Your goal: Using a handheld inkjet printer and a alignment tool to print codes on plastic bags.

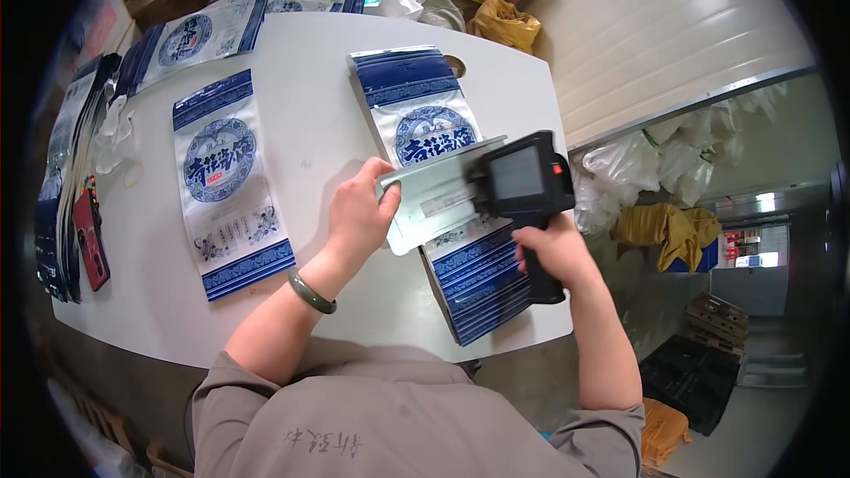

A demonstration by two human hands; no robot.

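Note:
My left hand point(362, 212), with a dark bangle at the wrist, grips the left edge of a pale, flat plate point(415, 212) with a slot in it. Under the plate lies a fanned stack of blue-and-white printed plastic packaging bags point(412, 86). In my right hand point(558, 249) is the handle of a black handheld inkjet printer point(521, 176) with a small screen; its head is over the plate's right part, and whether they touch cannot be told. A single printed bag point(229, 232) lies flat to the left.
More printed bags point(206, 40) lie at the white table's point(319, 73) far left, with another pile point(63, 146) along its left edge. A red phone point(91, 239) with a beaded strap and a crumpled clear plastic bag point(114, 136) are beside them. Filled sacks point(505, 23) stand beyond the table.

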